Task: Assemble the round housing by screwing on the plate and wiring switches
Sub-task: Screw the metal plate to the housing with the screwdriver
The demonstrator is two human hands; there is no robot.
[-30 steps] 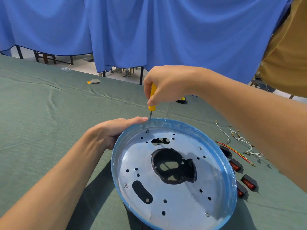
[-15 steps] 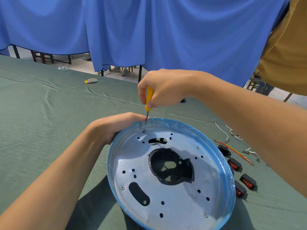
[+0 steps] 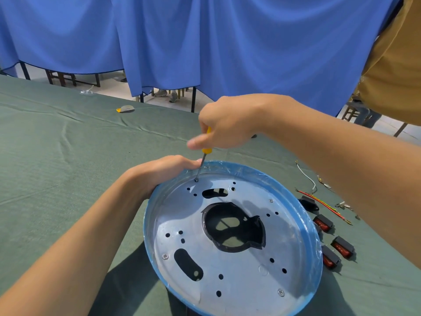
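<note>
The round housing (image 3: 312, 236), blue-filmed at its rim, lies on the green cloth with a silver perforated plate (image 3: 239, 270) inside it. My left hand (image 3: 164, 172) grips the housing's far-left rim. My right hand (image 3: 225, 124) holds a yellow-handled screwdriver (image 3: 206, 151) upright, its tip on a screw (image 3: 196, 180) at the plate's far edge. Other screws (image 3: 281, 292) sit around the plate. Several black switches with red rockers (image 3: 341, 248) and loose wires (image 3: 323, 202) lie right of the housing.
A green cloth covers the table (image 3: 57, 156). A small yellow-grey scrap (image 3: 124, 109) lies far back on it. Blue curtains (image 3: 205, 42) hang behind the table. A person in a tan shirt (image 3: 396, 65) stands at the right edge.
The view has shifted slightly. My right hand has turned on the screwdriver handle, its thumb now sticking out to the left. The left hand stays on the rim.
</note>
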